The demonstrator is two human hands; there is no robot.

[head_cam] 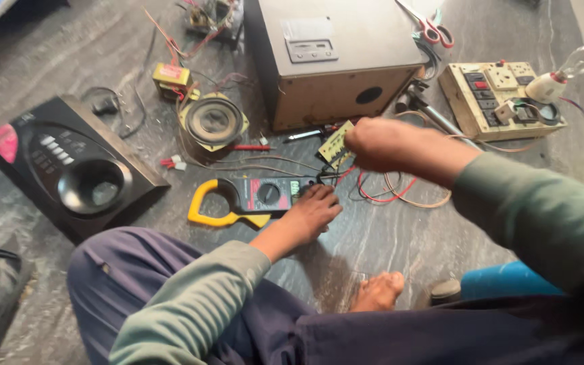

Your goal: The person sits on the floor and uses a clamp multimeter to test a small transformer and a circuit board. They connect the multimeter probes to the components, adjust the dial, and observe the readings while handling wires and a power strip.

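On stone floor: left hand [312,211] touching yellow-jawed clamp meter [248,199].

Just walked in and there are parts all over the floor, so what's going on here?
A person sits on the floor. Their left hand rests on a clamp meter with a yellow jaw. Their right hand is at a small circuit board with wires trailing from it. A wooden speaker box, loose speaker and black front panel lie around.
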